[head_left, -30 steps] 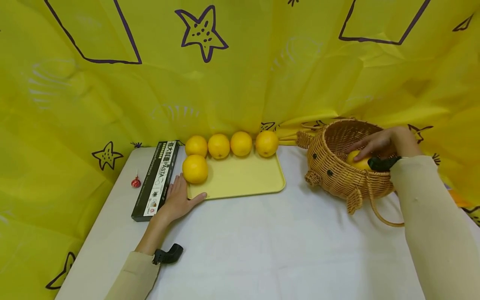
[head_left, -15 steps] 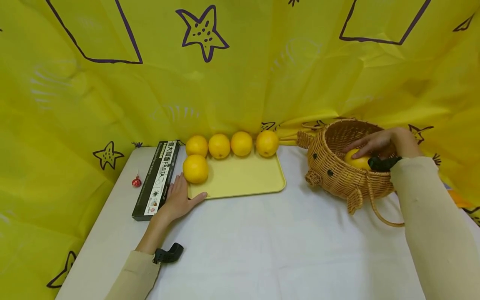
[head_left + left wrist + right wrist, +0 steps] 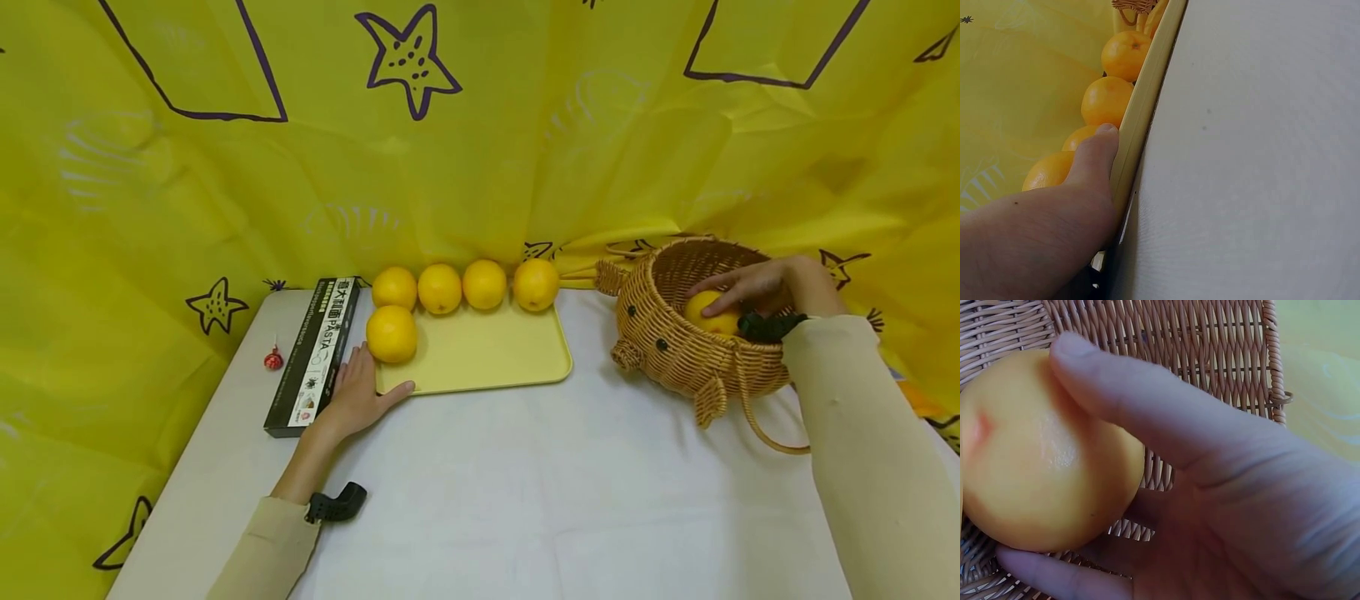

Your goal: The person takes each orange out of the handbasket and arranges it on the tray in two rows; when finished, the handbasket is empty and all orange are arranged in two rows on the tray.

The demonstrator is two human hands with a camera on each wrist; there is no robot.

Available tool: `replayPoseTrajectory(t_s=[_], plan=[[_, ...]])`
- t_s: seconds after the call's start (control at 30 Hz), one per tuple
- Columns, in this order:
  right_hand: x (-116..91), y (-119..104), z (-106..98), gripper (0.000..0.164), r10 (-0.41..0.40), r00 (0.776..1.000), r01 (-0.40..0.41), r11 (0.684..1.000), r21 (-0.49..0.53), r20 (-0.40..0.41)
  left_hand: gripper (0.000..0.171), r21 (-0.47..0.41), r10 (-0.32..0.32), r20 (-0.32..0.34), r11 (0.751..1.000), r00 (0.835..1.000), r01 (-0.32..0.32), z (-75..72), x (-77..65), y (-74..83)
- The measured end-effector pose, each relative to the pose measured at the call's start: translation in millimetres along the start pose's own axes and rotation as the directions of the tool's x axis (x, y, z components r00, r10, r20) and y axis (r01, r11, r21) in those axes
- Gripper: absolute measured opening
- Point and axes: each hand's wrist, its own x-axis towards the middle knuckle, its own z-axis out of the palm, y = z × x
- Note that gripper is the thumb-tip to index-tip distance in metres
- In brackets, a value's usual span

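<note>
Inside the wicker basket (image 3: 675,358), shaped like a pig, my right hand (image 3: 761,287) grips an orange (image 3: 708,312). The right wrist view shows the thumb over the top of this orange (image 3: 1041,462) and fingers beneath it. My left hand (image 3: 360,400) lies with straight fingers at the left end of a yellow tray (image 3: 487,350), thumb along its near corner. Several oranges are on the tray: a row along the back edge, such as one orange (image 3: 483,284), and a nearer orange (image 3: 392,334) just beyond my left fingertips.
A black and white pasta box (image 3: 315,358) lies left of the tray, close beside my left hand. Farther left is a small red round item (image 3: 273,360). A yellow patterned cloth (image 3: 480,150) hangs behind the white table (image 3: 525,483). The basket's handle (image 3: 765,442) droops onto the table.
In the basket, the orange has shifted slightly up and left with my right hand, and more of it shows. My left hand has stayed at the tray's corner.
</note>
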Motion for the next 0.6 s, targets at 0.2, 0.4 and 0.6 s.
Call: replayPoseTrajectory(t_s=[0.2, 0.4, 0.6], plan=[[0.2, 0.3, -0.8, 0.077, -0.036, 0.999, 0.037, 0.998, 0.055, -0.020, 0.106, -0.003, 0.001, -0.004, 1.000, 1.000, -0.001, -0.9, -0.1, 0.6], [1.6, 1.8, -1.3, 0.059, -0.178, 0.983, 0.182, 0.974, 0.132, -0.042, 0.105, 0.000, -0.001, 0.003, 1.000, 1.000, 0.001, -0.5, -0.7, 1.1], [-0.8, 1.4, -3.2, 0.050, -0.224, 0.970, 0.232, 0.969, 0.083, -0.091, 0.106, -0.003, -0.001, -0.001, 1.000, 1.000, 0.001, 0.2, 0.0, -0.1]])
